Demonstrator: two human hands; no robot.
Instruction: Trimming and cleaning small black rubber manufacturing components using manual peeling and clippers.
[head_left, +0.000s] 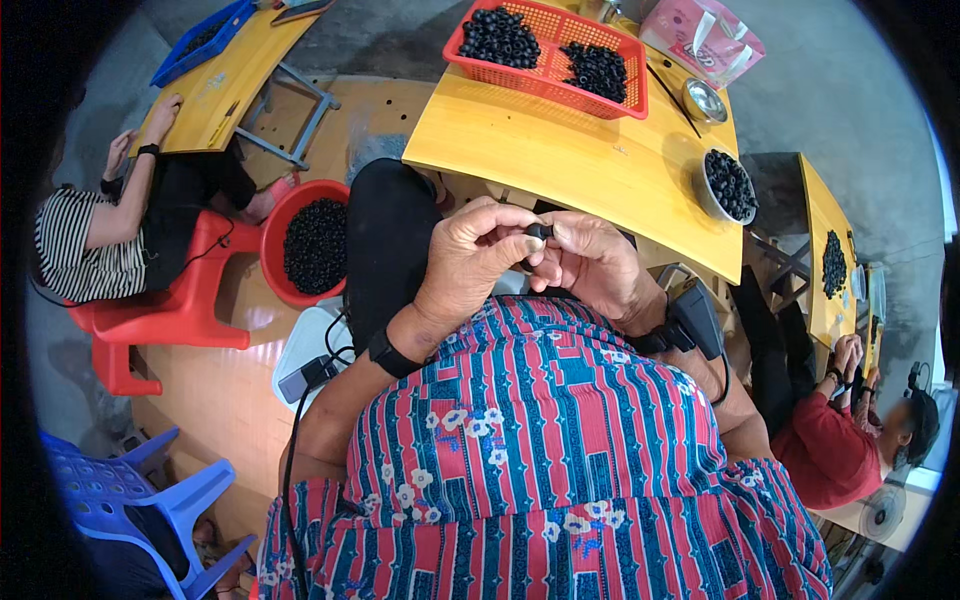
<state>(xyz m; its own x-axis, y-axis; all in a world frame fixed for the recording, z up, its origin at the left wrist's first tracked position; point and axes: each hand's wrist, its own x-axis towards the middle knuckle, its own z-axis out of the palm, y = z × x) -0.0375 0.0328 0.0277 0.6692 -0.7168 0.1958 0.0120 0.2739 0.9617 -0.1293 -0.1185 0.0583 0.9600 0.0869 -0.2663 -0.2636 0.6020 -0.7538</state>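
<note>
Above my lap, close to the near edge of the yellow table, my two hands meet at a small black rounded part (539, 231). My left hand (470, 250) pinches it from the left between thumb and fingers. From the other side, the thumb and fingers of my right hand (600, 262) close on the same part. A second dark bit (527, 265) shows between the fingers just below; what it is I cannot make out. Each wrist wears a black band, and a dark box sits on the right one.
On the yellow table (540, 140) stand a red basket (470, 52) with two heaps of black parts, a metal bowl (706, 190) full of them, a smaller bowl (705, 102), a dark stick (674, 100) and a pink bag (700, 40). A red tub (272, 250) of black parts stands left. Co-workers sit either side.
</note>
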